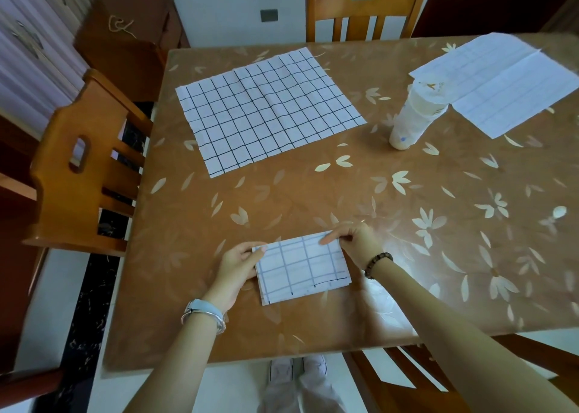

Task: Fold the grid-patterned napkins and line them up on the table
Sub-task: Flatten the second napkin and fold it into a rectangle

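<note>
A folded grid-patterned napkin (302, 267) lies near the table's front edge, a small white rectangle with dark lines. My left hand (239, 267) pinches its far left corner between thumb and fingers. My right hand (352, 238) pinches its far right corner, forefinger laid along the top edge. A second grid-patterned napkin (269, 110) lies spread flat and unfolded at the far left of the table.
The brown table (407, 224) has a leaf-print cover. A stack of paper cups (413, 115) lies tilted at the far right, beside a lined white sheet (507, 83). Wooden chairs stand at the left (84, 168), the far side (366, 8) and the near right.
</note>
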`<act>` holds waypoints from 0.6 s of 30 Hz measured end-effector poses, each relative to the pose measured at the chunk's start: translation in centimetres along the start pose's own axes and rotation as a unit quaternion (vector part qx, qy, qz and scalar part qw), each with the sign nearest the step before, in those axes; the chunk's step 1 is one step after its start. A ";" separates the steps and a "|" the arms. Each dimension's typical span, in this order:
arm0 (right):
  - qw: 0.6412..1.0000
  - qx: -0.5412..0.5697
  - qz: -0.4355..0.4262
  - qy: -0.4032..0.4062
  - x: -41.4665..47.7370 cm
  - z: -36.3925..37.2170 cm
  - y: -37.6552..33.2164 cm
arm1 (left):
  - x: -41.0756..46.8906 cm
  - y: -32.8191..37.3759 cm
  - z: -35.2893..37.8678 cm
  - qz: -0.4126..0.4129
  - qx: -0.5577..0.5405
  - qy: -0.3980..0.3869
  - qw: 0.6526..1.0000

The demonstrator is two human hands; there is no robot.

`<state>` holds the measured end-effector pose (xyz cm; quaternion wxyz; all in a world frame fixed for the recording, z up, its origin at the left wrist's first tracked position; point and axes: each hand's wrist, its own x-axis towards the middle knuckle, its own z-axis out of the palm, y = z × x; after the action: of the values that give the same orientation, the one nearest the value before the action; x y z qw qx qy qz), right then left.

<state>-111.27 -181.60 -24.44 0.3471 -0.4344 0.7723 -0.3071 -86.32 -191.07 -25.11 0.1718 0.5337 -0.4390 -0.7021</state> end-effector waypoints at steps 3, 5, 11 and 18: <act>1.000 -0.013 -0.024 0.000 0.0 -0.2 -0.2 | 0.0 0.0 0.5 0.013 0.016 0.010 1.000; 0.999 -0.024 -0.044 0.015 -0.1 -0.5 -0.7 | 0.1 0.1 0.7 0.019 0.019 0.013 1.000; 0.997 -0.032 -0.068 0.000 0.8 -1.1 -3.1 | -0.2 1.2 0.6 0.063 0.067 -0.010 0.996; 0.973 -0.124 -0.076 -0.180 2.4 1.8 -6.7 | -0.3 2.2 1.1 0.086 0.092 -0.049 0.991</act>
<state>-107.73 -186.95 -20.94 0.3998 -0.5799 0.6935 -0.1513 -87.74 -191.57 -23.13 0.1601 0.4722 -0.5539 -0.6668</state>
